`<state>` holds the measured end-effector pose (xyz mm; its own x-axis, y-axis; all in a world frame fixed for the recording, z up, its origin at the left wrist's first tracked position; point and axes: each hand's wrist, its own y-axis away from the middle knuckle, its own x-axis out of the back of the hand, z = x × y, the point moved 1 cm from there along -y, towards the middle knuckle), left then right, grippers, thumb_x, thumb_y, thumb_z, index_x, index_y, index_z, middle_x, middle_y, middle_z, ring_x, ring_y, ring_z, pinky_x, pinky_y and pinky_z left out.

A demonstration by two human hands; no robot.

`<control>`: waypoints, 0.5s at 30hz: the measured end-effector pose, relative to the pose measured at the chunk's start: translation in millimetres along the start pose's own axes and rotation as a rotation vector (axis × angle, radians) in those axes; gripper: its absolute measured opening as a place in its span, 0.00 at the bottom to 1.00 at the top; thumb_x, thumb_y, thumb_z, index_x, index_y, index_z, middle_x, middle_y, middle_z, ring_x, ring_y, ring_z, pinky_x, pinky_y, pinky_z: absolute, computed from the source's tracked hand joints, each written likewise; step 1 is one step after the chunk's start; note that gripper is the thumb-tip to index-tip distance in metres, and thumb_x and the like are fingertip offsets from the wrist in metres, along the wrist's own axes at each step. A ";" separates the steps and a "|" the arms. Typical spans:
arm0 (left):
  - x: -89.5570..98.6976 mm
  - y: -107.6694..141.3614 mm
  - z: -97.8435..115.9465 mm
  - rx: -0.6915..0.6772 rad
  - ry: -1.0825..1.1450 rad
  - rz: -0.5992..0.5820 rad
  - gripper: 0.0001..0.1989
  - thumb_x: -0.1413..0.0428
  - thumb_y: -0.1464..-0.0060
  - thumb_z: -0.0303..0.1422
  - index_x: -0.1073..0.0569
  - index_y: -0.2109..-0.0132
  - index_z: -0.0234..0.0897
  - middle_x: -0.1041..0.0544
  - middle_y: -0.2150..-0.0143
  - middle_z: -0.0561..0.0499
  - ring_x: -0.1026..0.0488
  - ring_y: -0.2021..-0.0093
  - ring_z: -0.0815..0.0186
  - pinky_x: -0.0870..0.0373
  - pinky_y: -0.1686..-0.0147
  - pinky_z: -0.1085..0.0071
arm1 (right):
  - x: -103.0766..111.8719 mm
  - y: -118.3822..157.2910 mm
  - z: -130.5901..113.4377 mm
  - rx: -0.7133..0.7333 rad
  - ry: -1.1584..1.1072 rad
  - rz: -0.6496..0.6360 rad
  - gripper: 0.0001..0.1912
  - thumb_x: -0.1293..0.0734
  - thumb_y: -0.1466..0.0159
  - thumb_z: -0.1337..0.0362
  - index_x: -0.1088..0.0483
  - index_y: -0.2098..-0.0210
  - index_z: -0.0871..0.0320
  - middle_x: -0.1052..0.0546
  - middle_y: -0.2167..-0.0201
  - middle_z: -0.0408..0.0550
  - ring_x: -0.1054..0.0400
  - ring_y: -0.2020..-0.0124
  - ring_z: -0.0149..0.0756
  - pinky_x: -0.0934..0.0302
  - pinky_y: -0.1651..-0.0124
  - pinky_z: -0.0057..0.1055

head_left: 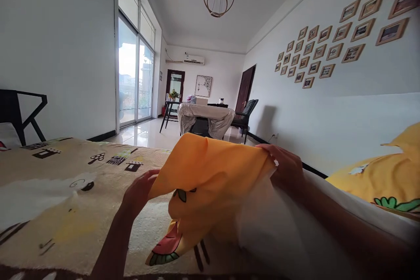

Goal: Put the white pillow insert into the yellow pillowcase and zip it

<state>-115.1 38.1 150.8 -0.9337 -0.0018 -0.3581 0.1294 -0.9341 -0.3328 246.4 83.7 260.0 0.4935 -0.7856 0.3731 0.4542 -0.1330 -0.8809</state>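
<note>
An orange-yellow cloth (213,175) with printed fruit is held up between my two hands above the bed. My left hand (141,190) is closed on the cloth's left edge. At the upper right corner, my right hand (284,164) grips the same cloth. White material (272,223) hangs beneath the cloth, below my right hand. Under all this lies a cream blanket (82,210) with printed houses and animal shapes. The fingertips of both hands are partly hidden by the cloth.
A second yellow printed cloth or pillow (387,175) lies at the right. Beyond the bed stand a covered table (206,111) and a black chair (247,116). Another black chair (22,116) is at the far left. Picture frames hang on the right wall.
</note>
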 end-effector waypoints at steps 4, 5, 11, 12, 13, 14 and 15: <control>-15.3 -3.5 -22.2 -0.090 -0.164 -0.053 0.19 0.34 0.66 0.36 0.22 0.64 0.32 0.20 0.62 0.44 0.27 0.58 0.52 0.31 0.59 0.65 | 15.9 -1.8 16.1 0.336 0.240 -0.102 0.14 0.42 0.44 0.77 0.33 0.62 0.59 0.27 0.76 0.45 0.35 0.75 0.36 0.46 0.70 0.31; -22.5 -1.5 -25.0 -0.111 -0.197 -0.077 0.20 0.34 0.65 0.37 0.22 0.63 0.32 0.21 0.61 0.44 0.27 0.58 0.52 0.30 0.60 0.65 | 18.1 -1.5 18.7 0.394 0.258 -0.147 0.14 0.43 0.44 0.78 0.33 0.62 0.59 0.28 0.76 0.45 0.35 0.75 0.36 0.47 0.70 0.31; -56.9 32.3 -2.5 -0.113 -0.169 -0.365 0.30 0.34 0.66 0.47 0.22 0.56 0.35 0.22 0.60 0.44 0.27 0.60 0.55 0.29 0.65 0.70 | 12.7 2.8 19.4 0.385 0.165 -0.485 0.19 0.42 0.51 0.80 0.32 0.61 0.60 0.25 0.65 0.51 0.33 0.65 0.41 0.44 0.61 0.35; -58.7 38.6 3.1 -0.092 -0.172 -0.403 0.32 0.34 0.66 0.49 0.23 0.54 0.35 0.22 0.58 0.44 0.27 0.60 0.54 0.29 0.66 0.70 | 11.0 3.0 15.1 0.368 0.120 -0.539 0.20 0.41 0.51 0.79 0.31 0.61 0.60 0.25 0.64 0.51 0.33 0.64 0.41 0.44 0.60 0.36; -58.8 44.2 7.4 -0.067 -0.161 -0.409 0.33 0.36 0.65 0.52 0.23 0.54 0.34 0.23 0.57 0.43 0.27 0.60 0.54 0.29 0.67 0.70 | 10.2 2.9 8.9 0.351 0.064 -0.570 0.21 0.40 0.52 0.79 0.31 0.60 0.60 0.25 0.63 0.52 0.33 0.64 0.41 0.44 0.60 0.36; -57.4 48.8 10.3 -0.038 -0.134 -0.367 0.33 0.37 0.64 0.54 0.23 0.54 0.34 0.23 0.57 0.43 0.27 0.60 0.53 0.29 0.68 0.70 | 10.2 2.2 1.2 0.332 -0.003 -0.576 0.22 0.40 0.51 0.79 0.32 0.58 0.60 0.25 0.62 0.52 0.33 0.62 0.42 0.43 0.59 0.37; -54.5 52.4 11.4 -0.007 -0.105 -0.281 0.31 0.39 0.62 0.55 0.22 0.56 0.34 0.23 0.57 0.44 0.26 0.59 0.53 0.28 0.68 0.69 | 11.1 1.2 -8.0 0.313 -0.077 -0.564 0.24 0.40 0.51 0.79 0.32 0.56 0.60 0.25 0.59 0.53 0.33 0.60 0.42 0.43 0.57 0.37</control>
<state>-61.2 -14.8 162.9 -0.9625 0.2193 -0.1595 -0.1370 -0.9009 -0.4119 246.5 70.0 260.8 0.1621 -0.5996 0.7837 0.8481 -0.3214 -0.4213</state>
